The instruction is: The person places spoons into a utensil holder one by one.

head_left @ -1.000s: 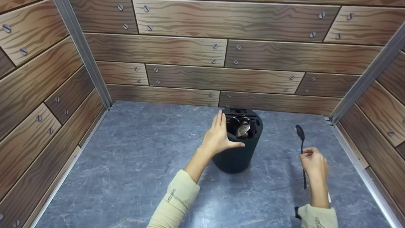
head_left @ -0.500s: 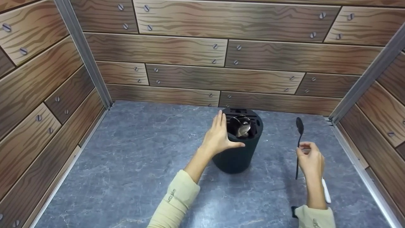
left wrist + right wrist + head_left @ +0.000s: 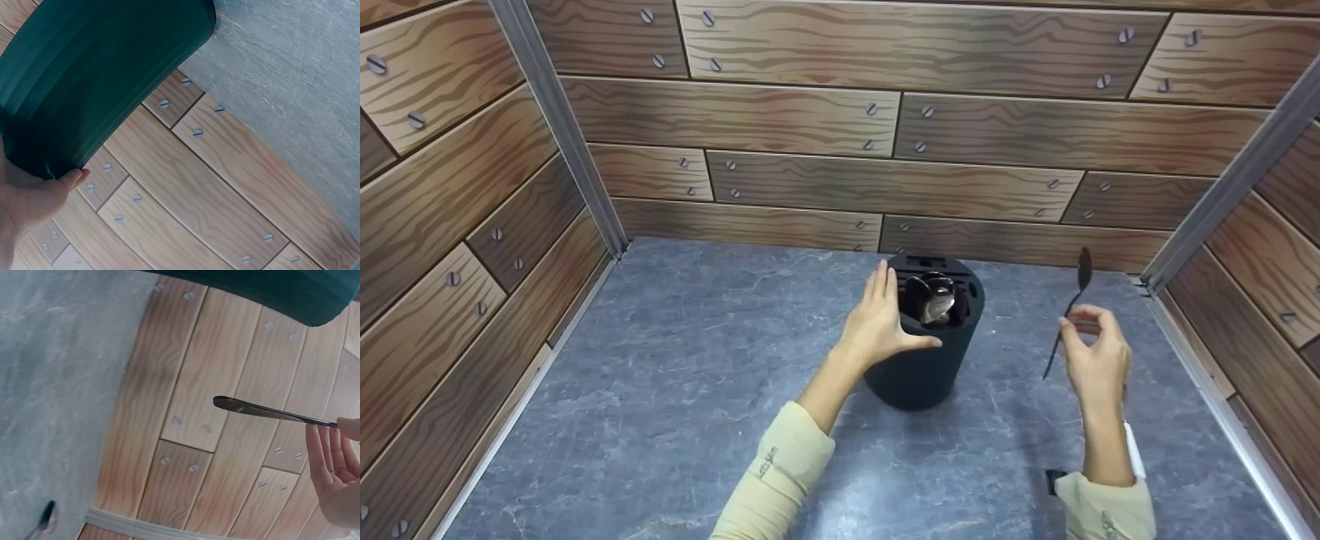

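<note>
My left hand rests against the rim of a dark green utensil holder, fingers straight along its far left side and thumb stretched across the front. Several shiny spoons stand bowl-up inside the holder's large opening. To the right, my right hand pinches a dark spoon by its handle between thumb and fingertips. The bowl points up and away, and the handle slants down to the left. In the right wrist view, the spoon's handle end extends free of the fingers, below the holder.
A slim white piece shows beside the right forearm. Low in the right wrist view, a utensil with a dark end lies on the grey marbled table. Wood-patterned walls enclose the back and both sides.
My right hand has moved away from me, raising the spoon and tilting it so its bowl leans right. The left hand and the holder have stayed where they were.
</note>
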`<action>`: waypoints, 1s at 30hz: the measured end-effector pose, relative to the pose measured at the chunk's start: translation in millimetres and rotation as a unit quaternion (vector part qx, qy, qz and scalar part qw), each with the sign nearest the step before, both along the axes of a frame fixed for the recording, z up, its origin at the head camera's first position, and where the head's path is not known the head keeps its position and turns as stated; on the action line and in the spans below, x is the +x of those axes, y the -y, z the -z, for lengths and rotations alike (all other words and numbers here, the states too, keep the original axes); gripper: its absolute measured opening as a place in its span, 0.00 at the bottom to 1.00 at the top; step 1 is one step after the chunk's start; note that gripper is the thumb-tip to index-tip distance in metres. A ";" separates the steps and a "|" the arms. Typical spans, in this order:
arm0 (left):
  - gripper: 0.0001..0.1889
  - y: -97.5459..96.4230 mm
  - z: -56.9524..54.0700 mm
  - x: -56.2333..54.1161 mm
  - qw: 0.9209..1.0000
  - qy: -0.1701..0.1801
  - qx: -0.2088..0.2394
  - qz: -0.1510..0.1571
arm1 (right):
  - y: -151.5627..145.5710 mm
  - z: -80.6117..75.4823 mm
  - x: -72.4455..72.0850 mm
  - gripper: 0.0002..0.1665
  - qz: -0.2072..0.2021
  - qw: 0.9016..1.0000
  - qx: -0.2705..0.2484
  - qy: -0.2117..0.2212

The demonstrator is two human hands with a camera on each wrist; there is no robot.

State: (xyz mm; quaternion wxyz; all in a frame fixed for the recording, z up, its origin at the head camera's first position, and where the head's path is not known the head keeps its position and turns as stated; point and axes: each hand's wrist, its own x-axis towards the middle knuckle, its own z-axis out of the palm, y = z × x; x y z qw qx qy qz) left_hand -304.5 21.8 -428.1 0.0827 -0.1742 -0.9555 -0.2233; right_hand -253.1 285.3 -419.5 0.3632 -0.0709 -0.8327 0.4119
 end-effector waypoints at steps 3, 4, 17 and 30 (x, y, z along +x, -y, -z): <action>0.67 0.3 -0.1 0.1 1.000 -0.003 -0.004 -0.001 | 5.8 -7.6 -0.3 0.11 -0.022 0.999 -0.010 -0.026; 0.67 0.4 -0.1 0.0 1.000 -0.002 -0.004 -0.001 | 7.8 -10.1 -0.4 0.11 -0.029 0.999 -0.015 -0.036; 0.66 0.5 -0.5 -1.1 1.000 -0.003 0.003 0.002 | 46.1 -50.1 7.3 0.10 -0.183 0.956 -0.149 -0.174; 0.66 -0.6 -0.3 0.6 1.000 -0.003 -0.007 -0.002 | 74.0 -48.0 -10.1 0.09 -0.318 0.896 -0.199 -0.240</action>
